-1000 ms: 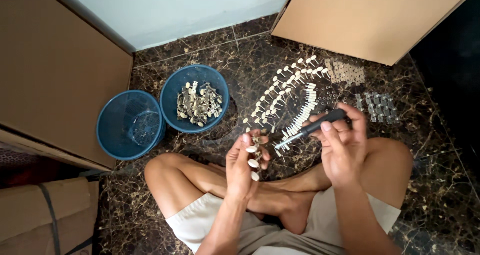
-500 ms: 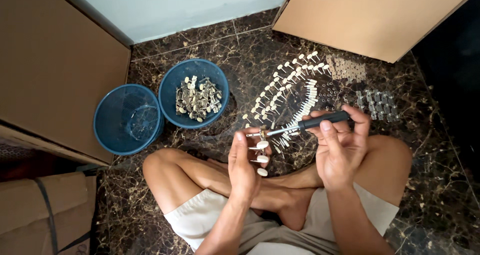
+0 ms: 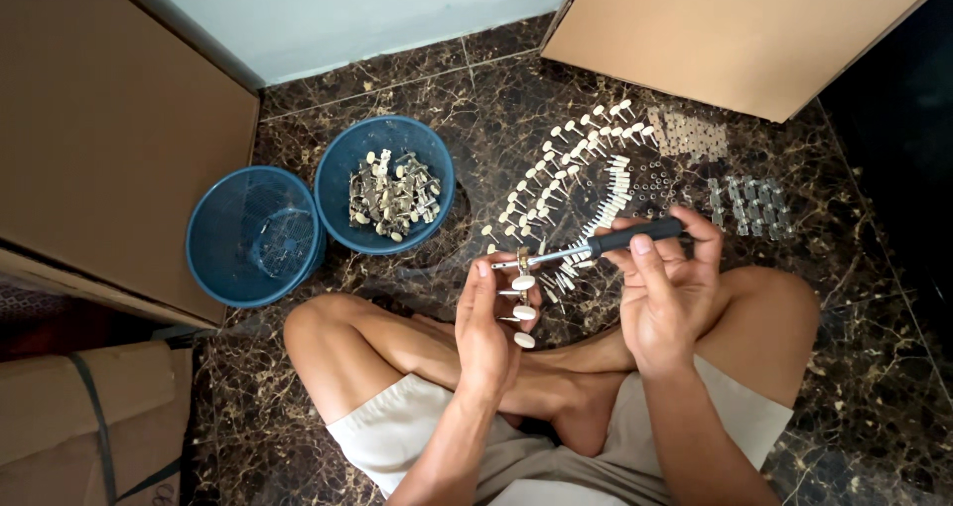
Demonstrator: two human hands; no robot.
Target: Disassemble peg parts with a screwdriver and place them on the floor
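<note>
I sit cross-legged on a dark marbled floor. My left hand grips a small metal strip with white round knobs, held upright above my shins. My right hand holds a black-handled screwdriver, lying almost level, its metal tip touching the top of the strip. Beyond my hands, rows of small white-knobbed pegs and metal parts lie spread on the floor.
Two blue baskets stand at the left: one holds several metal and white parts, the other is nearly bare. Cardboard boxes flank the scene at the left and the top right. Small clear and metal pieces lie at the right.
The screwdriver has swung from a tilted pose to nearly level, its tip now meeting the strip. My left hand has shifted slightly with the strip.
</note>
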